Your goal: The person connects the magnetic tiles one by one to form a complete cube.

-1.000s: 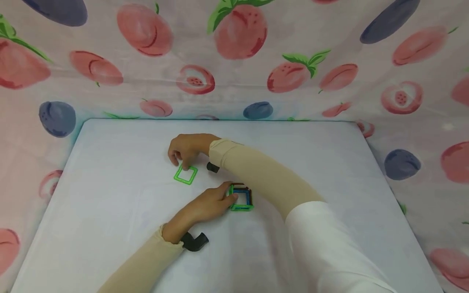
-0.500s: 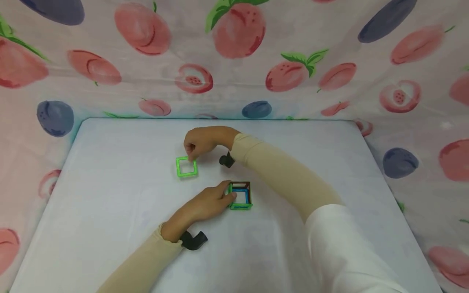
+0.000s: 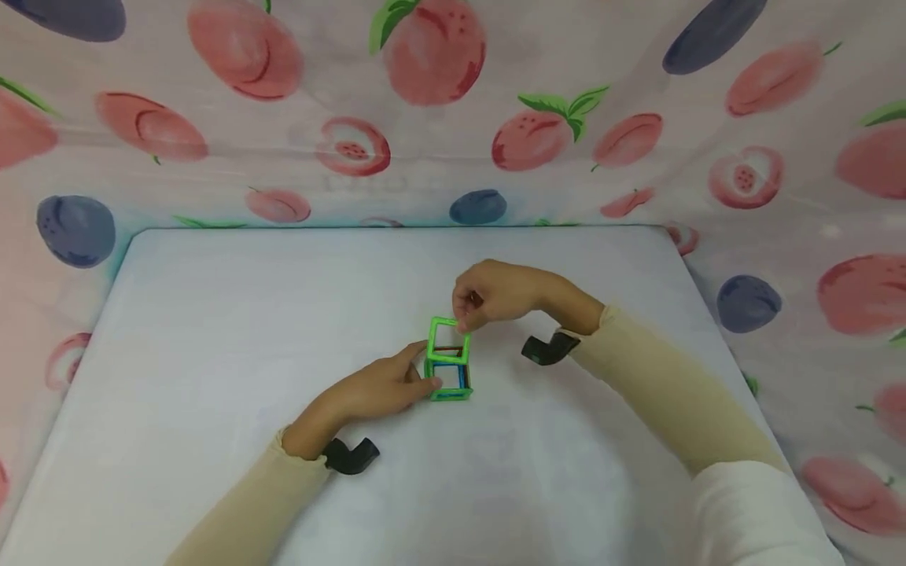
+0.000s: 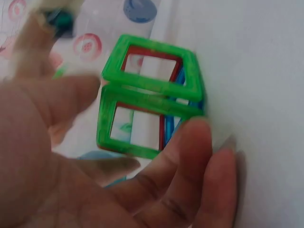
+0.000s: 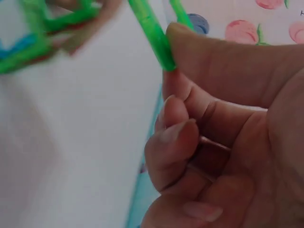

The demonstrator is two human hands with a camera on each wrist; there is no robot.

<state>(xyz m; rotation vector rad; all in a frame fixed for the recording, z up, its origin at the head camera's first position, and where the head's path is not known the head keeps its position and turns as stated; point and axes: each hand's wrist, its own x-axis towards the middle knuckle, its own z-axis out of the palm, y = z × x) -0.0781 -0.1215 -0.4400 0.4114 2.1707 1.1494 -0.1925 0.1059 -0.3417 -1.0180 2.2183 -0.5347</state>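
Note:
A small open box of square magnetic tiles (image 3: 450, 395), with green, blue and dark red frames, stands on the white table. My left hand (image 3: 378, 387) grips it from the left, thumb at the near side. In the left wrist view two green frames (image 4: 105, 118) of the box face the palm, with red and blue ones behind. Between thumb and index finger my right hand (image 3: 499, 291) pinches a loose green square magnetic tile (image 3: 432, 338) by its edge. In the head view that tile's lower edge overlaps the top of the box.
The white table (image 3: 233, 330) reaches back to a fruit-patterned cloth (image 3: 418, 189) hung behind and at the sides. A black curved piece sits at each wrist, one by the left sleeve (image 3: 248, 503) and one by the right sleeve (image 3: 665, 385).
My right hand has picked the green tile up from the table at the left and carried it right, over to the box. My left hand stays on the box. The head view has shifted slightly.

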